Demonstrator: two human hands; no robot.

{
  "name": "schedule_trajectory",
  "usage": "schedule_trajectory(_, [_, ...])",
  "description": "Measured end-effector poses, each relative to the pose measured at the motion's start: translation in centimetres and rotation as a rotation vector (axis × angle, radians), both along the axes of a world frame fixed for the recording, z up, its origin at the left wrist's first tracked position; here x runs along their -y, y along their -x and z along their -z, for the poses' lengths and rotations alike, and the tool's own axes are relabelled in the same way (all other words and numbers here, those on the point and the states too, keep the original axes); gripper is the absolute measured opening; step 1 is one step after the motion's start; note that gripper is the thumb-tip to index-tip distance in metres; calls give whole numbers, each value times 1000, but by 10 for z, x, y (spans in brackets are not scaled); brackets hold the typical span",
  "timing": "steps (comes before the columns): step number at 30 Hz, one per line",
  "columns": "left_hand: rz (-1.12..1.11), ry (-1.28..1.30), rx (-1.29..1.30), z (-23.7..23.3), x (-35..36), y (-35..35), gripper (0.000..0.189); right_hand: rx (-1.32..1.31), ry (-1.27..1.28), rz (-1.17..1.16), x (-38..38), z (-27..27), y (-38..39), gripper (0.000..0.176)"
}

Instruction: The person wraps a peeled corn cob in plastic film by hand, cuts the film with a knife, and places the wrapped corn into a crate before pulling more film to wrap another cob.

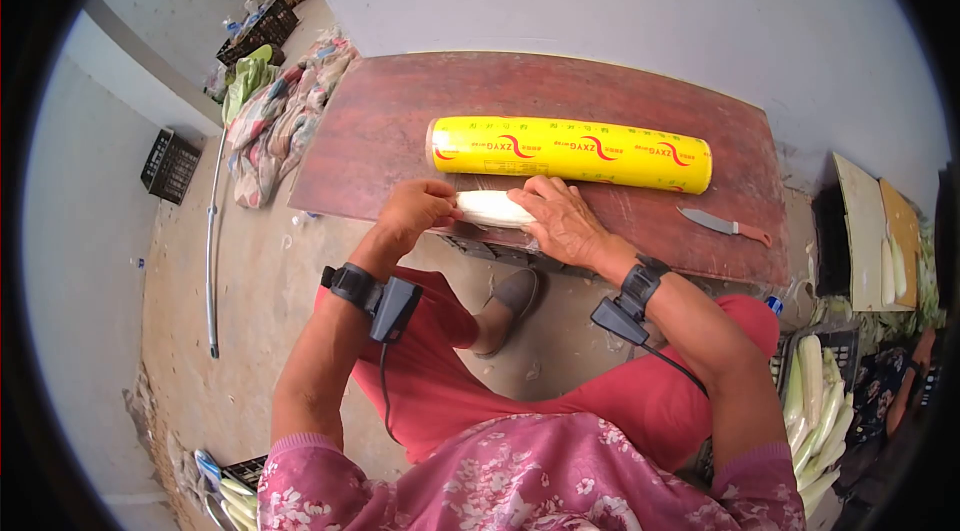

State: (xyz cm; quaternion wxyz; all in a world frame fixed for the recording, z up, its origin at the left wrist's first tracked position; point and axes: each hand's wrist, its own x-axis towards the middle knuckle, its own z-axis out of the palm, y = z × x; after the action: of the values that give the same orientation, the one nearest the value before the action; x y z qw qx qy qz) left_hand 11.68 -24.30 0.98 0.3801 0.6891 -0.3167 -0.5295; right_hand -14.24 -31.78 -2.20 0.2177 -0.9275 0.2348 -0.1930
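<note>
A short white vegetable stalk [494, 209], perhaps with film around it, lies crosswise at the table's near edge. My left hand [416, 211] is closed, its fingertips pinching the stalk's left end. Over the right end my right hand [566, 221] is wrapped, fingers bent and hiding that part. Just beyond both hands lies a big yellow roll of wrap [570, 153] with red lettering, on its side. To the right of my right hand rests a knife [725, 226] with a pinkish handle, its blade pointing left.
The reddish-brown table [370, 121] stands against a pale wall. A crate of long pale-green stalks [818, 411] is at lower right, near another person's arm [910, 376]. A metal pole [212, 251], a patterned cloth heap [275, 131] and a black crate [170, 166] are on the left.
</note>
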Motion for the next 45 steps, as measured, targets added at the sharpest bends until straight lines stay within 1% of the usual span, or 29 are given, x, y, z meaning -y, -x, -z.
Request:
schedule_trajectory(1, [92,16,96,0,0,-1,28,-3,-2,-1,0,0,0,52])
schedule_trajectory(4, [209,181,471,9,-3,7,33,-7,-4,-4,0,-1,0,52])
schedule_trajectory(7, [360,169,682,4,-5,11,43,-12,5,-7,-1,-3,0,53])
schedule_trajectory(10, [437,333,879,6,-9,18,44,-39,7,-7,-2,-5,-1,54])
schedule_trajectory(13, [473,457,925,16,-8,17,46,-52,2,-4,0,-4,-1,56])
schedule_trajectory(16, [477,504,965,21,-6,17,43,-14,18,-9,1,-1,0,56])
schedule_trajectory(18, [461,532,931,21,-6,17,42,24,43,-17,0,0,0,55])
schedule_trajectory(21, [497,542,928,19,-5,15,40,-29,5,-24,0,-2,4,57])
schedule_trajectory(24, [539,498,935,16,-4,14,40,43,214,-67,-3,-3,15,60])
schedule_trajectory(25, [548,478,935,16,-4,14,40,33,238,-111,-5,-3,17,63])
schedule_trajectory(27, [536,512,947,16,-5,15,32,15,284,-200,-9,-2,21,69])
schedule_trajectory(28, [529,530,954,16,-5,15,29,-8,377,-199,-12,3,22,58])
schedule_trajectory(30, [532,523,949,16,-6,15,35,-53,562,-196,-18,18,23,36])
schedule_trajectory(31, [533,519,947,16,-6,15,39,-50,609,-186,-19,25,22,34])
schedule_trajectory(33, [529,532,950,16,-6,15,38,-42,701,-163,-22,34,19,29])
schedule_trajectory(36, [525,539,958,16,-6,16,37,-35,735,-131,-24,39,16,24])
schedule_trajectory(39, [524,526,963,16,-6,16,37,-41,767,-69,-27,43,10,15])
schedule_trajectory(42, [526,505,965,15,-7,17,36,-38,717,-92,-26,40,10,9])
schedule_trajectory(45, [527,490,971,14,-7,18,35,-4,605,-112,-27,32,9,8])
